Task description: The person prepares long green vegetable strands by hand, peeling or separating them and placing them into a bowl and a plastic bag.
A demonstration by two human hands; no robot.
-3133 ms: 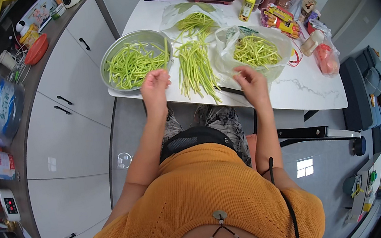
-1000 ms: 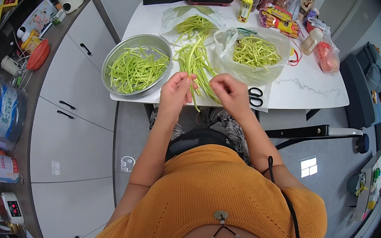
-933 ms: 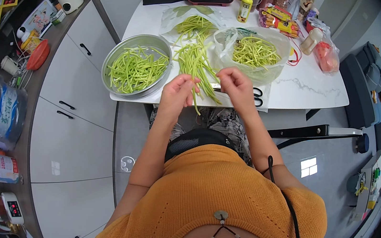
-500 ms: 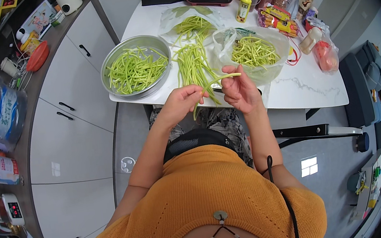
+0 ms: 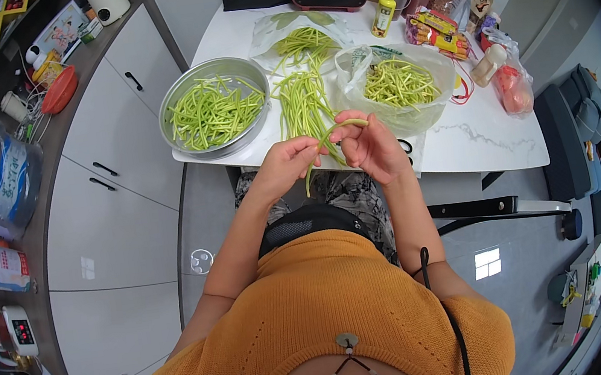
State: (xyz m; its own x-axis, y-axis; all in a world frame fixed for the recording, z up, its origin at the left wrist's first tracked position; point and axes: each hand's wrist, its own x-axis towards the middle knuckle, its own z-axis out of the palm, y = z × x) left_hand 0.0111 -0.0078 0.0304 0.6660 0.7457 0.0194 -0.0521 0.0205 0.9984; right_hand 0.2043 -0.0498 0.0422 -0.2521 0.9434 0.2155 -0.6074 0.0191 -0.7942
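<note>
My left hand point(image 5: 285, 165) pinches a long, thin green vegetable stem point(image 5: 329, 136) in front of the table edge. My right hand point(image 5: 374, 151) holds the same stem nearer its other end, thumb and fingers closed on it. The stem arches between the hands, and its lower end hangs below my left fingers. Behind my hands lies a loose pile of long green stems point(image 5: 303, 104). To the left, a round metal pan point(image 5: 262, 86) holds short cut pieces point(image 5: 215, 115). On the right, an opened plastic bag point(image 5: 432, 118) contains more short pieces point(image 5: 399, 85).
Another plastic bag point(image 5: 267, 34) with stems lies farther back on the white table point(image 5: 495, 135). Black-handled scissors point(image 5: 407, 147) sit at the near edge, partly hidden by my right hand. A yellow bottle point(image 5: 384, 13), food packages point(image 5: 438, 33) and a shaker jar point(image 5: 488, 66) stand at right.
My right hand has moved slightly left and closer to my left hand. The stem's right end has come along, and the stem now bends more sharply. The scissors show more.
</note>
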